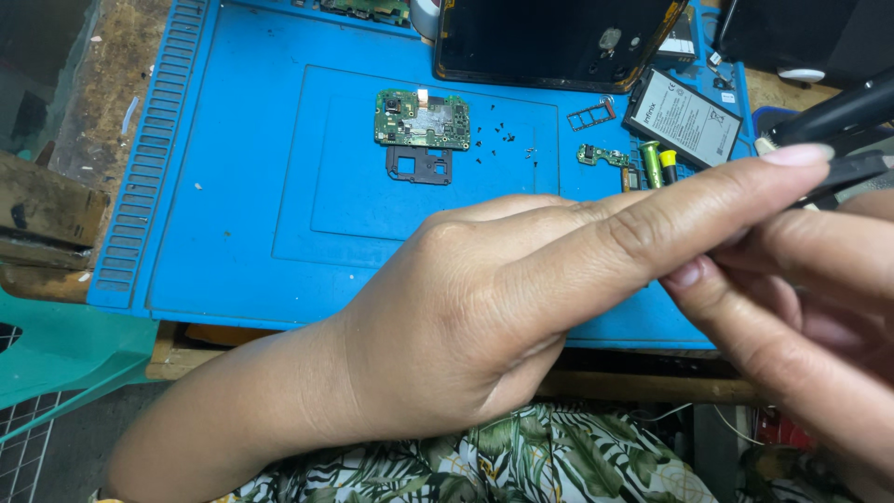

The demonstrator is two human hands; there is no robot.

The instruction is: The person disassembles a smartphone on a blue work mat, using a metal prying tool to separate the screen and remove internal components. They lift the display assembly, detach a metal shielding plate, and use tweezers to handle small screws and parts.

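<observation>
My left hand [484,298] reaches across the lower middle, its forefinger stretched to the right and resting on a thin dark tool [852,169]. My right hand [805,307] comes in from the right edge, fingers pinched around that same dark tool; the grip is partly hidden. A black rod-shaped tool [838,110] lies just above it. On the blue work mat [233,186] behind the hands sit a green circuit board [422,119], a black plastic frame piece [419,165] and scattered tiny screws [498,135].
A phone body [559,37] lies face down at the top. To its right are a flat battery [684,116], a small tray frame [591,115], a small green board [601,155] and yellow-green screwdriver handles [656,163]. A worn wooden bench edge [56,205] runs on the left.
</observation>
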